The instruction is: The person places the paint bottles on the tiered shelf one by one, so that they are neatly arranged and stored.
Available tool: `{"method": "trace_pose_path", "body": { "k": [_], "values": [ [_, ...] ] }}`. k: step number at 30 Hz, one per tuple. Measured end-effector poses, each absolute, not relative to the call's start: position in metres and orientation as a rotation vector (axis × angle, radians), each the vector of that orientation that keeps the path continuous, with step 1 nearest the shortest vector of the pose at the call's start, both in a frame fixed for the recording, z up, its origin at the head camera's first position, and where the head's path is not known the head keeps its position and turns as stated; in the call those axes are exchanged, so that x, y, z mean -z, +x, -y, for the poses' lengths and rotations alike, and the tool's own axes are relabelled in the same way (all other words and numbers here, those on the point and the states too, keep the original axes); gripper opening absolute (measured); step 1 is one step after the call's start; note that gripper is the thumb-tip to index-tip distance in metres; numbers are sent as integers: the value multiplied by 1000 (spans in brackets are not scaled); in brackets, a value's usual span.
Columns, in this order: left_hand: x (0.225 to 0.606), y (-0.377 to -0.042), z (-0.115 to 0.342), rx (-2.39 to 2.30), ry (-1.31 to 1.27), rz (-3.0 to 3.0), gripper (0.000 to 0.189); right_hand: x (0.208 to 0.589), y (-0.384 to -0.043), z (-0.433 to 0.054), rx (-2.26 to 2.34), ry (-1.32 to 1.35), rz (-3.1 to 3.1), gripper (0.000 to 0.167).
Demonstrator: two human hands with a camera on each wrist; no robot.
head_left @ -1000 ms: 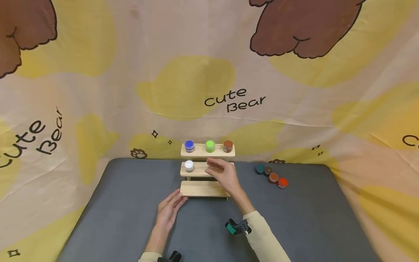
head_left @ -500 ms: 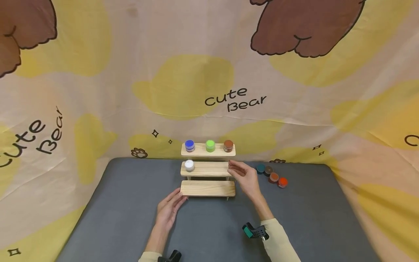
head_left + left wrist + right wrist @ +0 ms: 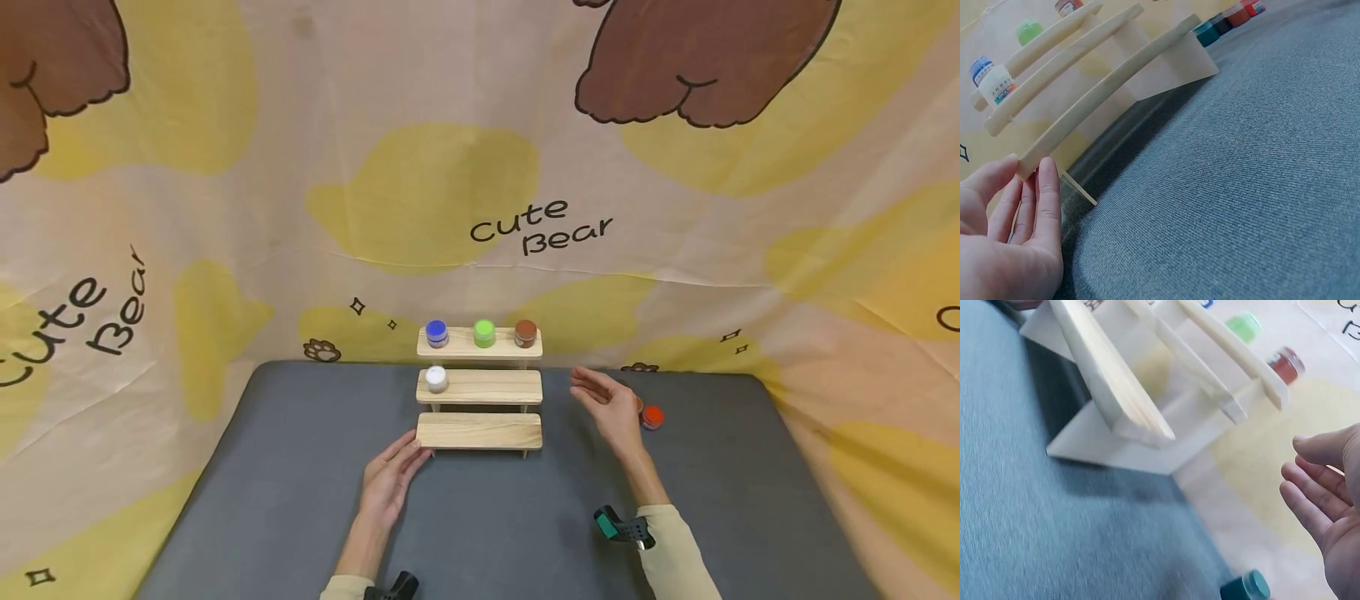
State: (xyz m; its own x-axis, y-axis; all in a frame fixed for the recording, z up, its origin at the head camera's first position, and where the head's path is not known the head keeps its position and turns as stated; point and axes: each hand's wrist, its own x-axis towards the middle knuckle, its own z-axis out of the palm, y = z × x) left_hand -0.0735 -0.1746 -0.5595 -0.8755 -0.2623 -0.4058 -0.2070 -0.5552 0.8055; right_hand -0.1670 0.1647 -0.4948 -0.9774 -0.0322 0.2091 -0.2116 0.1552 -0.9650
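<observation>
A three-step wooden display stand (image 3: 478, 431) stands at the back of the table. My left hand (image 3: 387, 483) pinches the left end of its lowest step, thumb on one side and fingers on the other, as the left wrist view shows. On the top step sit a blue paint jar (image 3: 437, 334), a green jar (image 3: 484, 334) and a brown jar (image 3: 526, 333). A white jar (image 3: 437, 379) is at the middle step's left end. My right hand (image 3: 617, 418) is in the air right of the stand, holding nothing, fingers relaxed. It hides part of the loose jars behind it.
On the table (image 3: 480, 525) to the right of the stand lies a row of jars: a red-orange jar (image 3: 652, 417), a teal jar (image 3: 1246, 586), and brown ones partly hidden. A printed cloth (image 3: 420, 200) hangs directly behind the table.
My right hand has moved right, from over the middle step, past the stand's right end to beside the loose jars. The left hand stays at the lowest step.
</observation>
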Motion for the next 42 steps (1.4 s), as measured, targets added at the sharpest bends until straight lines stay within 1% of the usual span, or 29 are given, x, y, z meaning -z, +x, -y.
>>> {"method": "trace_pose_path", "body": {
  "k": [4,12,23,33,38,42],
  "values": [
    [558,-73,173,2629,776,1465,50,497,-165,-175,-1909,227,2295,38],
    [558,-73,172,2616,773,1475,50,480,-149,-195,-1893,148,2311,38],
    [559,-73,171,2589,723,1503,49,523,-155,-242,-1783,-78,2347,41],
    [557,-73,171,2626,720,1446,48,534,-148,-269,-1680,-297,2367,42],
    [558,-72,172,2620,717,1465,47,539,-145,-276,-1640,-339,2400,44],
    [558,-72,172,2626,712,1458,48,546,-143,-279,-1695,-355,2408,48]
  ]
}}
